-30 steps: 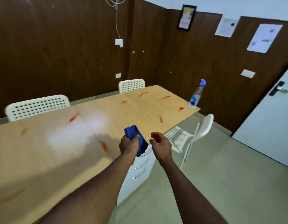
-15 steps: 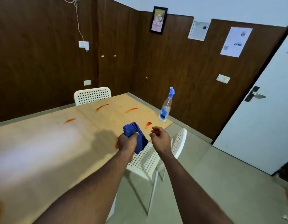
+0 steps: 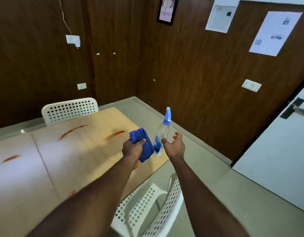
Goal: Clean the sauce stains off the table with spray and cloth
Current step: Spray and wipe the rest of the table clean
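My left hand [image 3: 132, 148] grips a folded blue cloth [image 3: 144, 144] over the wooden table [image 3: 76, 161]. A clear spray bottle [image 3: 162, 133] with a blue nozzle stands near the table's right end. My right hand [image 3: 173, 145] is spread open just right of the bottle, its fingertips close to the bottle's body; I cannot tell if they touch. Red sauce streaks lie on the table: one [image 3: 72, 132] near the far chair, one [image 3: 114, 135] left of the cloth, one [image 3: 11, 158] at the far left.
A white perforated chair [image 3: 70, 110] stands at the table's far side and another [image 3: 153, 207] below my arms at the near side. Dark wood panel walls surround the corner. A white door [image 3: 281, 151] with a black handle is at the right.
The view has moved closer to the table's right end. My right hand has opened and reached up beside the spray bottle. My left hand still holds the cloth.
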